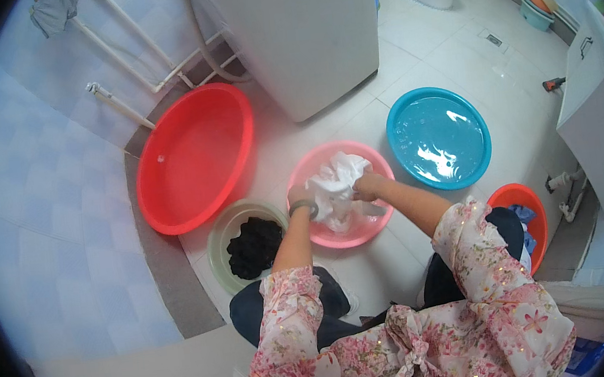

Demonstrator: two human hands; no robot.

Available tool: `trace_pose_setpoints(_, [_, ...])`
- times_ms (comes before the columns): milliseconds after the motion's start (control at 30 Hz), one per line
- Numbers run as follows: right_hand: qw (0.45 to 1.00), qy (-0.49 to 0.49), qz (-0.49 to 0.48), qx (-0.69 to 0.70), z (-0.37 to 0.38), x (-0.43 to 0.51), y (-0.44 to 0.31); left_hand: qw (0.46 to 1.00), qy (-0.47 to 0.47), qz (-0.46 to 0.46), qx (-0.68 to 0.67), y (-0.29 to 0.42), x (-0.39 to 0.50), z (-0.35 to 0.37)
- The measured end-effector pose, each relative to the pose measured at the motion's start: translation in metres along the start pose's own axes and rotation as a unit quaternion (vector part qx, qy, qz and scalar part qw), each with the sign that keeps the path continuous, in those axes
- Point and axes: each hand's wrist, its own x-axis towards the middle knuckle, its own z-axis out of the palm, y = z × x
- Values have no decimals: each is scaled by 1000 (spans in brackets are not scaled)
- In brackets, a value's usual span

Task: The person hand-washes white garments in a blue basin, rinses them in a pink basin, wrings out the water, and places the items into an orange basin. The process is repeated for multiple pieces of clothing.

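A wet white cloth (338, 180) is bunched up in a pink plastic basin (346, 243) on the floor before me. My right hand (369, 186) grips the cloth along its right side. At its left edge is my left hand (301, 194), blurred, with a dark band on the wrist; its fingers look closed on the fabric. The lower part of the cloth rests inside the basin, and a small greyish piece (372, 210) hangs or lies near the right wall.
Around me stand a large red tub (191, 166), a pale green basin (218, 251) with black clothing (254, 247), a blue basin of water (439, 137) and an orange-red bucket (539, 231) with clothes. A grey-white appliance (309, 40) and a cabinet (590, 128) stand beyond.
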Motion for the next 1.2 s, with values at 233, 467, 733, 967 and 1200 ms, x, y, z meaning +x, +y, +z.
trace_pose_setpoints(233, [931, 334, 6, 147, 36, 40, 23, 998, -51, -35, 34, 8, -23, 36])
trace_pose_setpoints(467, [987, 155, 44, 27, 84, 79, 24, 985, -52, -80, 146, -14, -21, 107])
trace_pose_setpoints(733, [986, 134, 79, 59, 107, 120, 23, 967, -112, -99, 207, -26, 10, 152])
trace_pose_setpoints(967, [970, 162, 64, 172, 102, 127, 28, 989, -76, -93, 89, -16, 18, 136])
trace_pose_setpoints(1200, [971, 178, -20, 160, 98, 113, 47, 995, -98, 5, 27, -42, 29, 118])
